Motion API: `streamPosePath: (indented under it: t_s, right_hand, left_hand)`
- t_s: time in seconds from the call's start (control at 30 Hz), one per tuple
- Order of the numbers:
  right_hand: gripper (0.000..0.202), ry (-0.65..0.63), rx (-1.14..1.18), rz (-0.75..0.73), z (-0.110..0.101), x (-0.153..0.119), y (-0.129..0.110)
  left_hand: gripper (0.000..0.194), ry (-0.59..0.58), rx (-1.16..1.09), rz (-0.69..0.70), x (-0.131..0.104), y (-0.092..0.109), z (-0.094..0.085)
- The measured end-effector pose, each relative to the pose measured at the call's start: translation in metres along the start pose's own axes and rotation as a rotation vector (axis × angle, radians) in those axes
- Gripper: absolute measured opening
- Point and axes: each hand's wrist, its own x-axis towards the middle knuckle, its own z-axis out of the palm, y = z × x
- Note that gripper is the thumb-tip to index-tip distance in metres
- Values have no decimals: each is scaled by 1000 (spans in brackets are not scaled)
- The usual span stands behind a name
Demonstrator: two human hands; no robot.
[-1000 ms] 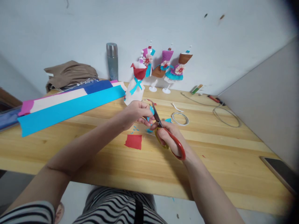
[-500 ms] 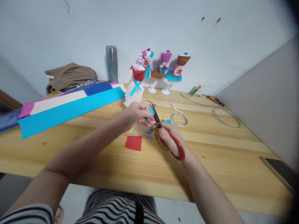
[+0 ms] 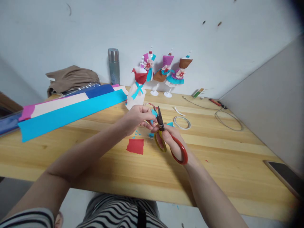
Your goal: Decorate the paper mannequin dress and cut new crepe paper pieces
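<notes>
My left hand (image 3: 140, 117) pinches a small blue paper piece (image 3: 154, 113) over the wooden table. Scissors (image 3: 178, 148) with one red and one yellow handle are held in my right hand (image 3: 173, 136); their blades stand apart beside the blue piece. Below my hands lies a red paper square (image 3: 135, 146), with small blue scraps (image 3: 134, 135) above it. Another blue piece (image 3: 170, 124) lies partly behind my right hand. A small figure (image 3: 139, 84) in a red top and pale skirt with a blue bow stands just beyond my left hand.
Three dressed stands (image 3: 167, 70) and a flask (image 3: 114, 66) are by the wall. Blue, pink and white paper (image 3: 73, 114) lies at the left beside brown cloth (image 3: 73, 78). A tape roll (image 3: 181, 123), a cable (image 3: 222, 118) and a phone (image 3: 286, 175) are at the right.
The scissors' blades have opened wider, and the yellow handle has swung left away from the red one. My left hand still pinches the blue piece.
</notes>
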Motion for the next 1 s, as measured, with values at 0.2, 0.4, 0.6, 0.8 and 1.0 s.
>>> streamPosePath:
  t_s: [0.2,0.4,0.6,0.8,1.0]
  right_hand:
    - [53,23,16,23,1,0,-2]
    - [34,266,63,69,-5,2,-12]
    - [36,487,102,-43,-2,6,-15]
    - [38,439,142,-38,0,5,-15]
    - [39,409,104,49,-4,6,-17]
  left_hand:
    - [17,31,-28,27,-2,-3,3]
    - [13,-62,67,-18,2,-8,1]
    - [18,-72,184,-49,-1,-7,10]
    - [19,-122,315,-17,-1,-12,15]
    - [16,-202,328,-31,-1,-13,11]
